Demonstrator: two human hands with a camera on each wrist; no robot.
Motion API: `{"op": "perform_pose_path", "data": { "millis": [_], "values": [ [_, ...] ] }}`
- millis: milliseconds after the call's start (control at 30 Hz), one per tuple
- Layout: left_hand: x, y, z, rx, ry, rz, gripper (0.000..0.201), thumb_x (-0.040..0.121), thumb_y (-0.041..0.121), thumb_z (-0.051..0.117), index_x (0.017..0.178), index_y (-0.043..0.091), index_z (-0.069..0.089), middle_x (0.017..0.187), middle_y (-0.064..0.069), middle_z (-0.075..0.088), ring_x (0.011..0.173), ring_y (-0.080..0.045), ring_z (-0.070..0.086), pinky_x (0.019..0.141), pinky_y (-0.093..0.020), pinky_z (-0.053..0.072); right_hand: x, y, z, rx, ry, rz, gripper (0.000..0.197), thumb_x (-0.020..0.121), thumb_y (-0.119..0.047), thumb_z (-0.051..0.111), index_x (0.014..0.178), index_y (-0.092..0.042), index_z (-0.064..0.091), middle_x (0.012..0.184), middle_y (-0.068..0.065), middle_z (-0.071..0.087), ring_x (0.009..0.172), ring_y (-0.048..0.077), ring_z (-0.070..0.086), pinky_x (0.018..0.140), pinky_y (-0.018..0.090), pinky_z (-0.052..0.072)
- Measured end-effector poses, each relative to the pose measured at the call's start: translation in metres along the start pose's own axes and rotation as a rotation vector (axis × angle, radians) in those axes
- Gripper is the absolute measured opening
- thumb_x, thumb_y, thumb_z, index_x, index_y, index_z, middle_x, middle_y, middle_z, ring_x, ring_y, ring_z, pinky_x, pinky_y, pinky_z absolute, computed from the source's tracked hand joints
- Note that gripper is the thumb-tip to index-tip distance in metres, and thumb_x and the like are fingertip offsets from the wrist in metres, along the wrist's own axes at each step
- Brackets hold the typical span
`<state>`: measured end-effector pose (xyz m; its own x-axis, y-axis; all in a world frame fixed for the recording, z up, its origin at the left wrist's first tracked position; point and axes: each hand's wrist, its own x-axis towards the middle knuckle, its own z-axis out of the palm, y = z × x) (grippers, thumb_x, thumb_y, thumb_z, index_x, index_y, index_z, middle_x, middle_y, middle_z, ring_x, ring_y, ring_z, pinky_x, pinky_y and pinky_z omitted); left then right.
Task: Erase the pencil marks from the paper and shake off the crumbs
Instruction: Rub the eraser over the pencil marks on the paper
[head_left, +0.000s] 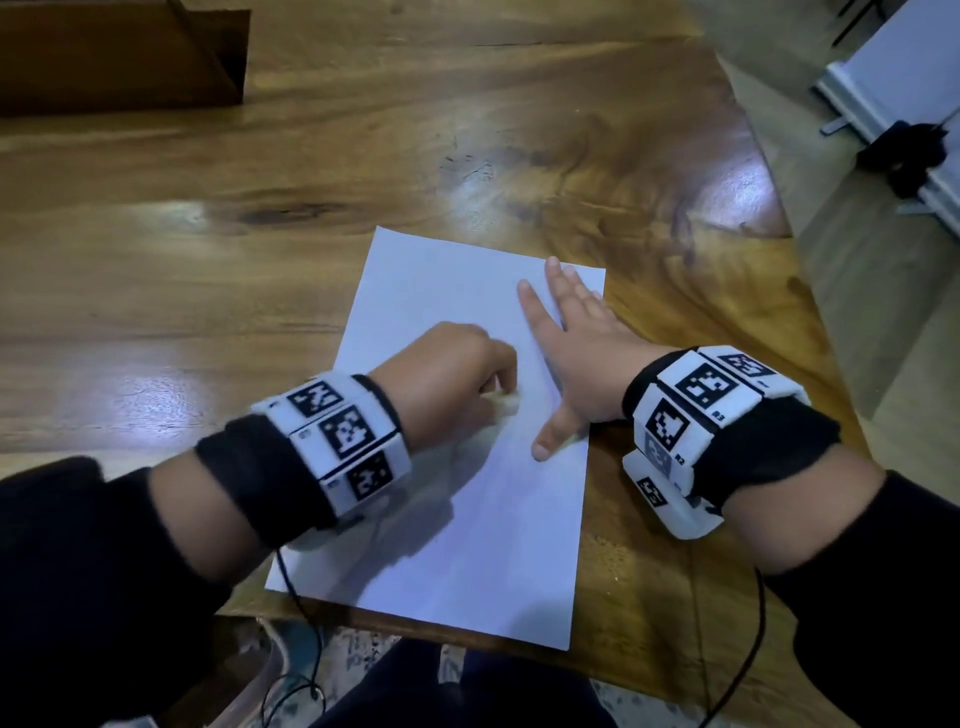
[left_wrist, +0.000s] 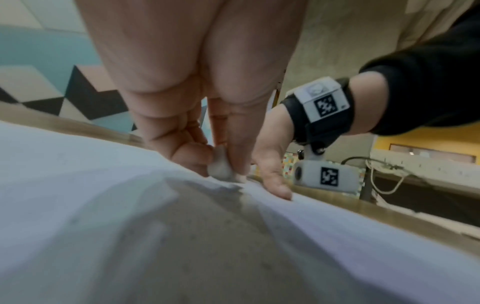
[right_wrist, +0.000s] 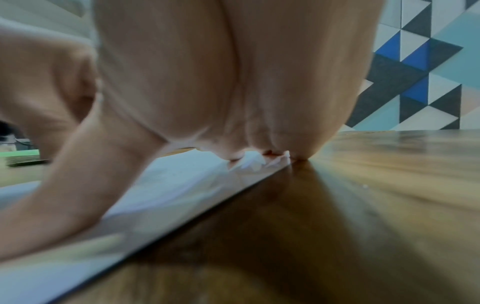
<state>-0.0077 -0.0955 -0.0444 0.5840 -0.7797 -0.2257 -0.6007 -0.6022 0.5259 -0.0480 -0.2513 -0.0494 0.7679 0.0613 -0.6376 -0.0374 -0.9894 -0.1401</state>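
The paper (head_left: 467, 493) lies flat near the table (head_left: 208, 260) edge. The right hand (head_left: 576, 358) presses it with fingers spread, so it cannot slide, while the left hand (head_left: 447, 374) pinches a white eraser (left_wrist: 221, 168) against the sheet.

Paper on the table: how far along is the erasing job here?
Midway. The paper looks mostly clean in the blurred head view. The left hand pinches a white eraser against the sheet while the right hand presses it flat. Shaking off crumbs is left: the sheet lies on the table.
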Motion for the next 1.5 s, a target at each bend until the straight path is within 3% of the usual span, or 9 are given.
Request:
{"op": "perform_pose_path", "data": {
  "millis": [133, 267, 500, 633, 700, 900, 1067, 1267, 1500],
  "values": [
    [-0.009, 0.0, 0.013, 0.033, -0.08, 0.071, 0.01, 0.075, 0.014, 0.056, 0.064, 0.013, 0.057, 0.071, -0.006, 0.05, 0.065, -0.027, 0.05, 0.061, -0.034, 0.041, 0.0, 0.001, 0.0, 0.011, 0.0, 0.0, 0.155, 0.05, -0.063, 0.082, 0.143, -0.017, -0.033, 0.145, 0.013, -0.045, 0.137, 0.025, -0.037, 0.112, 0.035, -0.015],
    [-0.051, -0.007, 0.031, 0.226, -0.189, 0.366, 0.018, 0.068, 0.033, 0.049, 0.057, 0.019, 0.054, 0.068, 0.006, 0.047, 0.066, -0.02, 0.048, 0.06, -0.03, 0.036, 0.0, 0.001, -0.001, 0.015, -0.01, -0.007, 0.155, 0.05, -0.063, 0.082, 0.142, -0.017, -0.034, 0.144, 0.013, -0.046, 0.136, 0.025, -0.038, 0.111, 0.035, -0.017],
    [-0.002, 0.002, 0.013, 0.016, -0.075, 0.087, 0.009, 0.081, 0.011, 0.053, 0.074, 0.008, 0.058, 0.068, 0.0, 0.045, 0.058, -0.018, 0.044, 0.057, -0.027, 0.039, 0.001, 0.0, 0.0, 0.019, -0.007, 0.0, 0.154, 0.051, -0.062, 0.082, 0.142, -0.018, -0.034, 0.145, 0.012, -0.045, 0.136, 0.024, -0.038, 0.112, 0.035, -0.015],
    [-0.05, 0.005, 0.031, 0.021, -0.269, 0.322, 0.015, 0.083, 0.017, 0.052, 0.077, 0.007, 0.062, 0.071, 0.003, 0.049, 0.06, -0.014, 0.048, 0.055, -0.021, 0.03, 0.002, 0.002, 0.0, 0.014, -0.006, -0.011, 0.156, 0.049, -0.065, 0.081, 0.142, -0.018, -0.034, 0.145, 0.013, -0.045, 0.136, 0.025, -0.038, 0.112, 0.036, -0.015],
    [-0.051, 0.007, 0.024, 0.014, -0.339, 0.267, 0.013, 0.079, 0.016, 0.055, 0.076, 0.012, 0.068, 0.076, 0.001, 0.052, 0.066, -0.017, 0.05, 0.06, -0.017, 0.029, 0.002, 0.002, 0.0, 0.011, -0.006, -0.013, 0.155, 0.049, -0.065, 0.081, 0.142, -0.017, -0.034, 0.145, 0.013, -0.045, 0.136, 0.025, -0.038, 0.112, 0.036, -0.016],
    [-0.011, 0.008, 0.01, -0.001, -0.114, 0.228, 0.013, 0.071, 0.013, 0.056, 0.061, 0.007, 0.06, 0.066, -0.006, 0.046, 0.057, -0.025, 0.046, 0.057, -0.026, 0.034, 0.001, 0.002, 0.001, 0.018, 0.0, -0.018, 0.155, 0.05, -0.064, 0.081, 0.143, -0.017, -0.033, 0.145, 0.014, -0.044, 0.136, 0.026, -0.038, 0.113, 0.036, -0.015],
    [-0.043, 0.011, 0.023, -0.077, -0.427, 0.283, 0.013, 0.075, 0.01, 0.055, 0.075, 0.01, 0.068, 0.078, 0.003, 0.05, 0.068, -0.009, 0.043, 0.056, -0.007, 0.028, 0.0, 0.002, 0.0, 0.013, -0.001, -0.014, 0.154, 0.051, -0.064, 0.081, 0.142, -0.017, -0.034, 0.145, 0.013, -0.045, 0.136, 0.025, -0.038, 0.112, 0.035, -0.016],
    [0.0, 0.005, 0.011, 0.055, -0.067, 0.182, 0.01, 0.077, 0.01, 0.057, 0.07, 0.005, 0.061, 0.072, -0.005, 0.043, 0.065, -0.025, 0.045, 0.06, -0.028, 0.032, 0.001, 0.001, 0.0, 0.017, 0.001, -0.012, 0.154, 0.05, -0.064, 0.081, 0.142, -0.017, -0.033, 0.145, 0.014, -0.045, 0.136, 0.026, -0.038, 0.112, 0.035, -0.016],
    [-0.043, 0.006, 0.019, -0.059, -0.373, 0.317, 0.016, 0.079, 0.01, 0.052, 0.08, 0.01, 0.068, 0.081, -0.001, 0.049, 0.071, -0.016, 0.048, 0.056, -0.01, 0.027, -0.001, 0.002, 0.0, 0.014, 0.006, -0.016, 0.153, 0.051, -0.064, 0.081, 0.143, -0.017, -0.033, 0.146, 0.013, -0.044, 0.137, 0.025, -0.037, 0.111, 0.034, -0.016]
  ]
}}
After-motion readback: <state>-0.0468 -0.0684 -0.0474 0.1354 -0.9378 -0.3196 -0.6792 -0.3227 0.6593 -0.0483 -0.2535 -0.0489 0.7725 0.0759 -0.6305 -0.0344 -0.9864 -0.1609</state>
